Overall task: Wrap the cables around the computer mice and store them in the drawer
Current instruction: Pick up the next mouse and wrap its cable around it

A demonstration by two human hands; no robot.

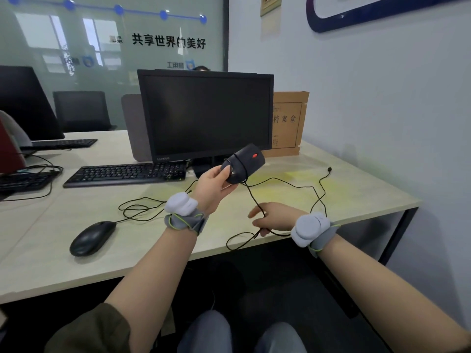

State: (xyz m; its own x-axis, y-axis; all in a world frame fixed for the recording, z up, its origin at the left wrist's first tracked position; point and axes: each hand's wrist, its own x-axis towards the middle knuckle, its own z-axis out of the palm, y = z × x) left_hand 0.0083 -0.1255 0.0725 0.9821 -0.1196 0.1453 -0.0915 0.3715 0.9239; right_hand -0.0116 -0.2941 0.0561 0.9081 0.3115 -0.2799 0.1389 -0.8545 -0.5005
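held mouse (pixel 244 163): black with a red wheel, up off the surface (pixel 344 197) in front of the monitor (pixel 205 114), couple of cable loops round it
left hand (pixel 212 186): gripping that mouse
cable (pixel 300 186): trails to the right hand (pixel 274 217), which pinches it at the near edge
other mouse (pixel 92 237): lying near the front edge, left, cord loose
open room: bare surface on the right, wall side

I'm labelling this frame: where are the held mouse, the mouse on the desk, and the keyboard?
held mouse (pixel 246 163), head view, top shell
desk mouse (pixel 92 237), head view, back
keyboard (pixel 127 173), head view, keys
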